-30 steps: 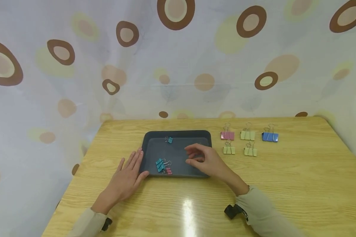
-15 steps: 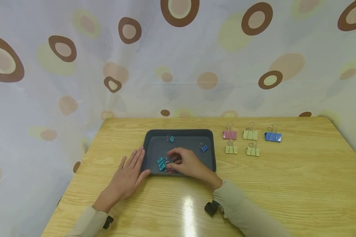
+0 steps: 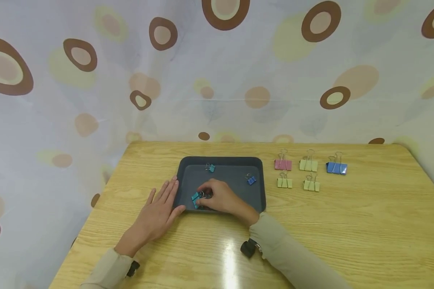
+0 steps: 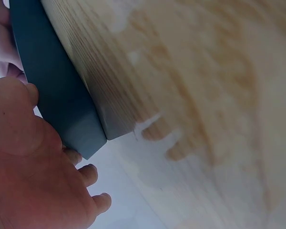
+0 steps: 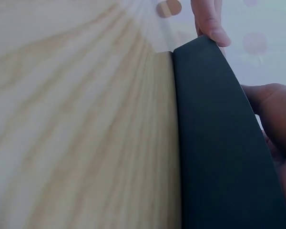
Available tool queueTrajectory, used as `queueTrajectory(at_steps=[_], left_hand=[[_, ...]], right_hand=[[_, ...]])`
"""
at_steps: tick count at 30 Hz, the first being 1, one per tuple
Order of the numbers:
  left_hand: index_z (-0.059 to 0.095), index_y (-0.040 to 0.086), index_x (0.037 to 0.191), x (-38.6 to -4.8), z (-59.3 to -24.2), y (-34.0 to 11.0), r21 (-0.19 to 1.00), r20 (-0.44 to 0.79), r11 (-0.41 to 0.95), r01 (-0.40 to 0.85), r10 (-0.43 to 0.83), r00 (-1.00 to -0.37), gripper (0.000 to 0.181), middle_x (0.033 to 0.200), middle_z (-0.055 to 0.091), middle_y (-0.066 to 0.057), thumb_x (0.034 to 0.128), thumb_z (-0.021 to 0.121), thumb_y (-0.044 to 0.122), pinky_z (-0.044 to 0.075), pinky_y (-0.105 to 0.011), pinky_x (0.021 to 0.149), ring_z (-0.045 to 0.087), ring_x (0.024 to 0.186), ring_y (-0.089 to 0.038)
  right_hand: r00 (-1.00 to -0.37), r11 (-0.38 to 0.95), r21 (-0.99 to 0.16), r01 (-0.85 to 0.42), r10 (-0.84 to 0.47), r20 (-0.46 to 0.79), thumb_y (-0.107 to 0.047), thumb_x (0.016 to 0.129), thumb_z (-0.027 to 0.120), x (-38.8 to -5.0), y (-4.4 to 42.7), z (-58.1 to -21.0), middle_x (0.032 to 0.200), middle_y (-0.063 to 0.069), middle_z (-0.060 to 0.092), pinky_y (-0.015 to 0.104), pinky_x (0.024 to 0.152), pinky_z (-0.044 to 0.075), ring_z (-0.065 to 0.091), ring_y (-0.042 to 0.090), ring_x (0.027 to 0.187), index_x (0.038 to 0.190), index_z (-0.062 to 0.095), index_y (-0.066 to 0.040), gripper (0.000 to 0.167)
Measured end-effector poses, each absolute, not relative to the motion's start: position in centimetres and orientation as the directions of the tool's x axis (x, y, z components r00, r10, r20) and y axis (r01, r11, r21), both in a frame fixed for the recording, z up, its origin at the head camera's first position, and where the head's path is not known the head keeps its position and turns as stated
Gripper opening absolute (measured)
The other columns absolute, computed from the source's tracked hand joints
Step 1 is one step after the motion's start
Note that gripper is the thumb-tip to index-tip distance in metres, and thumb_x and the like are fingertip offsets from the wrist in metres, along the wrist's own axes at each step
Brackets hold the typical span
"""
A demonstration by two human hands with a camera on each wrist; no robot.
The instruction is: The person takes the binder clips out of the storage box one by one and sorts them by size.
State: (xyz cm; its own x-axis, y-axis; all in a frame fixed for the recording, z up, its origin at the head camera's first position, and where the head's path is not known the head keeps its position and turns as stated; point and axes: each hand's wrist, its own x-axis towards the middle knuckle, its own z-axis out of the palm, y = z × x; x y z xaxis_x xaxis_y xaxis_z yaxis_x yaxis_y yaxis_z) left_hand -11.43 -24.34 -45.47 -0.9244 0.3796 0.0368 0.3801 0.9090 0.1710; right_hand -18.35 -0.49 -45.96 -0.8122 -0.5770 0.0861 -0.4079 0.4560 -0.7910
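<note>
Left hand [image 3: 155,216] at 8 o'clock of dark tray [image 3: 191,176], fingers straight, fingertips and thumb against its edge; probably braces the tray so it doesn't slide. Right hand [image 3: 220,196] comes over the tray from 4 o'clock, thumb and index finger curved about teal clip [image 3: 195,196] at 8 o'clock inside. Can't tell if it grips; the fingers hide part of the clip. Curve likely suits a small thing lying low. Small teal clip [image 3: 211,168] at 11, small blue clip [image 3: 251,180] near 3, both loose in tray. On table [image 3: 347,224], toward 2–3 o'clock: pink clip [image 3: 283,165], large yellow clip [image 3: 308,165], large blue clip [image 3: 336,168] in far row, two smaller yellow clips [image 3: 284,183] [image 3: 312,186] nearer; spacing looks deliberate, maybe by size.
</note>
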Motion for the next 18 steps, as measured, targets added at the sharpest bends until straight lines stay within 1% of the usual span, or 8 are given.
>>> queueTrajectory(at_steps=[3, 4, 6, 10, 11, 14, 18], left_hand=[[0.018, 0.000, 0.163, -11.46, -45.46, -24.31, 0.173, 0.037, 0.908, 0.382, 0.382, -0.924, 0.074, 0.171, 0.012, -0.013, 0.1102, 0.041, 0.047, 0.016, -0.064, 0.121, 0.017, 0.156, -0.035], [0.018, 0.000, 0.163, -11.47, -45.48, -24.30, 0.174, 0.037, 0.907, 0.383, 0.382, -0.923, 0.074, 0.171, 0.012, -0.013, 0.1102, 0.041, 0.047, 0.016, -0.064, 0.121, 0.017, 0.156, -0.035], [0.017, 0.001, 0.163, -11.48, -45.53, -24.28, 0.176, 0.032, 0.908, 0.381, 0.381, -0.924, 0.074, 0.171, 0.011, -0.012, 0.1102, 0.040, 0.047, 0.015, -0.063, 0.121, 0.016, 0.156, -0.034], [0.015, 0.002, 0.164, -11.52, -45.63, -24.27, 0.171, 0.022, 0.910, 0.376, 0.378, -0.925, 0.075, 0.172, 0.009, -0.011, 0.1102, 0.039, 0.049, 0.014, -0.063, 0.121, 0.014, 0.156, -0.032], [0.015, 0.002, 0.164, -11.54, -45.65, -24.27, 0.170, 0.021, 0.911, 0.375, 0.377, -0.926, 0.075, 0.172, 0.009, -0.010, 0.1102, 0.038, 0.050, 0.014, -0.063, 0.122, 0.014, 0.156, -0.032], [0.015, 0.002, 0.164, -11.57, -45.66, -24.30, 0.170, 0.023, 0.912, 0.374, 0.376, -0.926, 0.076, 0.172, 0.009, -0.010, 0.1100, 0.038, 0.050, 0.014, -0.063, 0.122, 0.014, 0.156, -0.032], [0.016, 0.002, 0.164, -11.51, -45.65, -24.42, 0.172, 0.024, 0.913, 0.369, 0.371, -0.928, 0.075, 0.172, 0.010, -0.011, 0.1101, 0.038, 0.050, 0.015, -0.063, 0.121, 0.014, 0.156, -0.032]], right_hand=[[-0.818, 0.450, -0.815, -0.366, -0.573, 0.051, -0.013, 0.089, 0.082, -18.87, -0.82, -45.97, 0.092, 0.003, 0.067, 0.028, 0.076, 0.056, 0.066, 0.011, 0.068, 0.112, 0.076, 0.000, 0.027], [-0.822, 0.453, -0.817, -0.357, -0.568, 0.044, -0.012, 0.089, 0.082, -19.04, -0.90, -46.02, 0.091, 0.003, 0.068, 0.028, 0.076, 0.056, 0.065, 0.009, 0.067, 0.112, 0.076, 0.000, 0.026], [-0.826, 0.455, -0.814, -0.360, -0.561, 0.052, -0.012, 0.089, 0.082, -19.31, -1.03, -46.17, 0.091, 0.003, 0.070, 0.028, 0.077, 0.056, 0.066, 0.009, 0.068, 0.112, 0.077, -0.001, 0.026], [-0.832, 0.473, -0.791, -0.388, -0.549, 0.080, -0.016, 0.090, 0.082, -19.50, -1.10, -46.32, 0.100, 0.004, 0.071, 0.031, 0.079, 0.056, 0.065, 0.010, 0.084, 0.113, 0.078, -0.004, 0.027], [-0.829, 0.470, -0.791, -0.391, -0.553, 0.082, -0.017, 0.089, 0.083, -19.47, -1.07, -46.30, 0.102, 0.005, 0.071, 0.032, 0.080, 0.056, 0.066, 0.011, 0.083, 0.114, 0.077, -0.004, 0.029], [-0.813, 0.452, -0.797, -0.399, -0.577, 0.080, -0.018, 0.087, 0.085, -19.35, -0.99, -46.26, 0.107, 0.007, 0.069, 0.035, 0.082, 0.058, 0.067, 0.010, 0.075, 0.118, 0.075, -0.002, 0.036], [-0.792, 0.436, -0.791, -0.429, -0.603, 0.097, -0.015, 0.084, 0.088, -19.36, -1.07, -46.45, 0.105, 0.007, 0.067, 0.031, 0.080, 0.058, 0.065, 0.005, 0.068, 0.118, 0.073, 0.001, 0.040]])
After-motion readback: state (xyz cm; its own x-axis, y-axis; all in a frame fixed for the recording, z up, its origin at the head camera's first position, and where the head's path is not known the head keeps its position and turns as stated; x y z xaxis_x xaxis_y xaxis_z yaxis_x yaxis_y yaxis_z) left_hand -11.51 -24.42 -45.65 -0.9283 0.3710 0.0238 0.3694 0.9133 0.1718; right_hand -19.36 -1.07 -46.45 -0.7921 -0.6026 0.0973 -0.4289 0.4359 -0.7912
